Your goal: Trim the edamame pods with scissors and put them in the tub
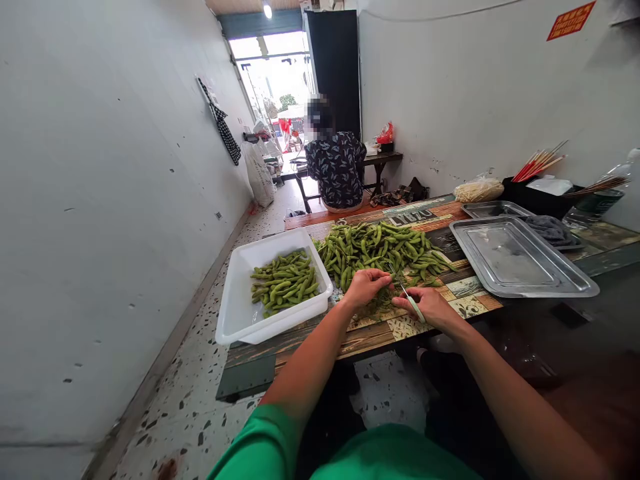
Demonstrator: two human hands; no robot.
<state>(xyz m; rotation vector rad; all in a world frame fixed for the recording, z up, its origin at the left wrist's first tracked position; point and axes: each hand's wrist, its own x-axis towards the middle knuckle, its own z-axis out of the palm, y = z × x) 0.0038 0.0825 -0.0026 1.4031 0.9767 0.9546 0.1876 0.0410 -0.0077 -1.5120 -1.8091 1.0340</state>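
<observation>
My right hand [429, 307] is closed around a pair of scissors [414, 307] with pale handles, their blades pointing away from me toward the pods. Close to the blades, my left hand [367, 287] has its fingertips pinched together; whatever is between them is too small to make out. Just beyond both hands a large heap of green edamame pods [370, 247] lies loose on the table. Small green trimmings are scattered beneath my hands. To the left, a white plastic tub [237, 320] contains more edamame pods [287, 280].
The wood-patterned table [363, 340] also carries a metal tray [530, 260], a grey cloth [550, 230], a black box [530, 190] with skewers and a plastic bottle [595, 203]. Ahead, a person [335, 167] in a leaf-patterned shirt sits facing away. A white wall [100, 200] runs along the left.
</observation>
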